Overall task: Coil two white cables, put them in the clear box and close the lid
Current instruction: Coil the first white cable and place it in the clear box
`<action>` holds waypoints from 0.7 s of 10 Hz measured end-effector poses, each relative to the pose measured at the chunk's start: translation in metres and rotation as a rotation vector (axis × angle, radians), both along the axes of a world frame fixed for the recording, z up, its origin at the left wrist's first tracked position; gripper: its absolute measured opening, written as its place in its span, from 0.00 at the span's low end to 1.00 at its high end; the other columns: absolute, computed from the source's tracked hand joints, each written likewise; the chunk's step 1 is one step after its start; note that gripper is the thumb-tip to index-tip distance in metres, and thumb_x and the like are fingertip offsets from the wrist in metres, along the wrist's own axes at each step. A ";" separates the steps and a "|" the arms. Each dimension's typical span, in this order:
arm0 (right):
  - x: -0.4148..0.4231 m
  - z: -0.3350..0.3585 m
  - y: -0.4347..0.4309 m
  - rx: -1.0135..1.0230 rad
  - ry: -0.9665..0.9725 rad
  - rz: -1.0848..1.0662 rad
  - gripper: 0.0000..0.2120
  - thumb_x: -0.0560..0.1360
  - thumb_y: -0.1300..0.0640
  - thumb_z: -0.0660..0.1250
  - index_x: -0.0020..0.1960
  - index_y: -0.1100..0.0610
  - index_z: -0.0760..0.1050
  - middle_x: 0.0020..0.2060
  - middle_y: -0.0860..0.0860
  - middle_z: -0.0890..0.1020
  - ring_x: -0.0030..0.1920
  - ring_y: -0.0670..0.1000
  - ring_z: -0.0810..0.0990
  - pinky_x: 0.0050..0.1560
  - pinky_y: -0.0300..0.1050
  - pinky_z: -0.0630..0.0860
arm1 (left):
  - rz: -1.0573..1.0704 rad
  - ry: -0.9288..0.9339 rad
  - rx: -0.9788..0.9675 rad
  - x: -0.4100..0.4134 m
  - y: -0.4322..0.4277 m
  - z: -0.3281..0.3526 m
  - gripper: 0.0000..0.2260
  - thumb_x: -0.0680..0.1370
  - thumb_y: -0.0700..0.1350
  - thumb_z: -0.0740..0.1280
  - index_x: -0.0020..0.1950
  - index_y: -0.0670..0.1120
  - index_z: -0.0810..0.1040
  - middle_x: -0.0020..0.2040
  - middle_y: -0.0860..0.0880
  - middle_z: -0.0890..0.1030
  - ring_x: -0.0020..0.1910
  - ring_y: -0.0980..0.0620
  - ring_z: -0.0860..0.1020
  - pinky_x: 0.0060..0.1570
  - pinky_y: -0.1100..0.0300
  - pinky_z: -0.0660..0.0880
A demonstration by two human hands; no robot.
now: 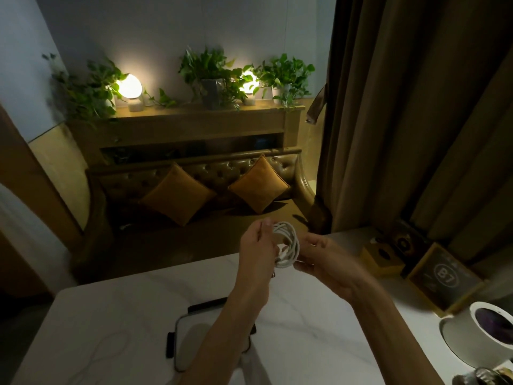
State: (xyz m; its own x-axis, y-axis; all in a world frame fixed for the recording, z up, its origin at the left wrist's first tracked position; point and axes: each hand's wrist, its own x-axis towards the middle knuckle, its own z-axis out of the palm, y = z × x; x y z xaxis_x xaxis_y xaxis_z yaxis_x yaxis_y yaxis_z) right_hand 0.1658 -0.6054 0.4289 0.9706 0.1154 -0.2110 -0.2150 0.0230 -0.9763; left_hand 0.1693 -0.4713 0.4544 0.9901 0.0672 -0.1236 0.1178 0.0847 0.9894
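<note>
Both hands are up above the far edge of the table (305, 315), with the coiled white cable (287, 244) between them. Left hand (256, 250) pinches the coil's side; right hand (323, 259) cups it from below. Clear box (194, 343) sits on the table under the left forearm, second cable (91, 354) loose left of it.

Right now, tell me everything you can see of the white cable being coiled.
The white cable is wound into several round loops, forming a small bundle held upright in the air above the far edge of the white table. The left hand and the right hand grip it from either side. It looks smooth and thin.
</note>
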 end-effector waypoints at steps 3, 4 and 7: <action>-0.020 0.017 0.028 -0.202 -0.090 -0.011 0.20 0.73 0.46 0.66 0.64 0.44 0.69 0.49 0.50 0.81 0.45 0.50 0.82 0.45 0.42 0.81 | 0.084 -0.103 -0.120 -0.001 -0.003 -0.013 0.11 0.81 0.51 0.55 0.58 0.52 0.75 0.50 0.54 0.79 0.49 0.55 0.79 0.42 0.62 0.75; -0.020 0.018 0.034 -0.430 -0.169 -0.096 0.19 0.77 0.53 0.64 0.67 0.46 0.68 0.45 0.48 0.81 0.41 0.49 0.83 0.44 0.41 0.82 | 0.128 -0.081 -0.180 0.002 -0.005 -0.016 0.12 0.81 0.51 0.55 0.59 0.52 0.75 0.51 0.53 0.79 0.51 0.53 0.78 0.44 0.60 0.77; -0.041 0.019 0.042 -0.848 -0.552 -0.211 0.12 0.77 0.54 0.62 0.61 0.52 0.72 0.44 0.50 0.79 0.42 0.47 0.77 0.40 0.35 0.70 | 0.259 0.036 -0.371 0.007 -0.004 -0.021 0.12 0.80 0.52 0.57 0.61 0.52 0.73 0.57 0.47 0.77 0.53 0.48 0.78 0.45 0.58 0.78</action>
